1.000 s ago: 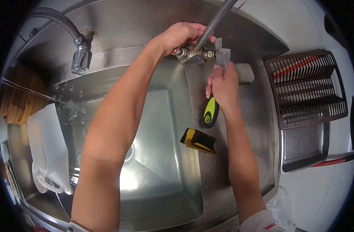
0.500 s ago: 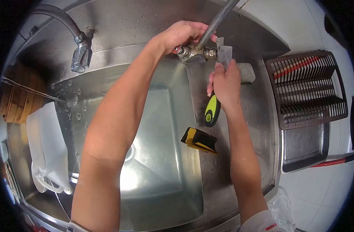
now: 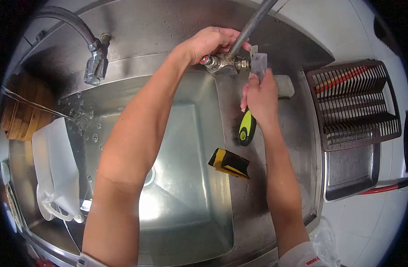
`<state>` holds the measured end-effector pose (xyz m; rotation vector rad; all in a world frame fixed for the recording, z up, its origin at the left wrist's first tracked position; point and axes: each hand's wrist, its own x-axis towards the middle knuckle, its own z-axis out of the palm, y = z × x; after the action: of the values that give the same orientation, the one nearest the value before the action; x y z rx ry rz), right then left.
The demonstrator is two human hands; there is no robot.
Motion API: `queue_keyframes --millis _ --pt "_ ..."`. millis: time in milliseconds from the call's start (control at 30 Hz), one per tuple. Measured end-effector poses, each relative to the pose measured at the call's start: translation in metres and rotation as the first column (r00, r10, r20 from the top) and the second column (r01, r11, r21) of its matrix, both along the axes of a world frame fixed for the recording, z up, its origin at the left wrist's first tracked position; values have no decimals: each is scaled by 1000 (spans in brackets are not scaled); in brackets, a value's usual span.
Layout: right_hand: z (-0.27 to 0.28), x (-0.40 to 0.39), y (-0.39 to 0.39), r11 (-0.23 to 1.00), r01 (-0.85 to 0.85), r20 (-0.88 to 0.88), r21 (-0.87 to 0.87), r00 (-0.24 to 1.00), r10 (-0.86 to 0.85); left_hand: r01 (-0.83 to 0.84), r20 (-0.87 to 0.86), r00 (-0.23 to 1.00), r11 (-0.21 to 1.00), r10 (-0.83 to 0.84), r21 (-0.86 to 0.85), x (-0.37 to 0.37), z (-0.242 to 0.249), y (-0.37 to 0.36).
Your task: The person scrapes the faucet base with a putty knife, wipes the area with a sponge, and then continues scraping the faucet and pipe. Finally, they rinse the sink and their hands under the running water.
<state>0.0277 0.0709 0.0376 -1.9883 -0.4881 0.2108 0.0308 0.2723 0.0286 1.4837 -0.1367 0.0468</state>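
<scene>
At the back of the sink, my left hand reaches round behind the metal faucet fitting, its fingers bent near the slanting pipe; what the fingertips touch is partly hidden. My right hand is closed on a scraper with a flat metal blade and a green and black handle. The blade points up, just right of the fitting. A grey scouring pad lies right of my right hand. Below the handle, a black and yellow sheath rests by the basin's edge.
The basin holds water, and a thin stream runs in at the left. A white plastic jug and wooden steamers stand left. A spout hangs back left. On the right are a brown rack and a metal tray.
The scraper has shifted very slightly to the right and down at its blade. My left hand keeps nearly the same place, and the view has moved a little.
</scene>
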Motion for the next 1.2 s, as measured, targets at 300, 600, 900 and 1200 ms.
queue_keyframes --millis 300,600,900,1200 --pt "1 4 3 1000 6 7 -10 1000 -6 -33 9 999 997 33 -74 2 -4 -3" --pt "0 7 3 1000 -2 20 -27 1000 3 -14 -11 1000 985 12 -171 2 -6 -5" --pt "1 4 3 999 17 -6 -33 1000 -17 -66 3 998 998 66 16 -5 2 -6" --pt "13 2 13 1000 21 -29 7 999 -21 30 -1 1000 999 -30 12 1 -3 1"
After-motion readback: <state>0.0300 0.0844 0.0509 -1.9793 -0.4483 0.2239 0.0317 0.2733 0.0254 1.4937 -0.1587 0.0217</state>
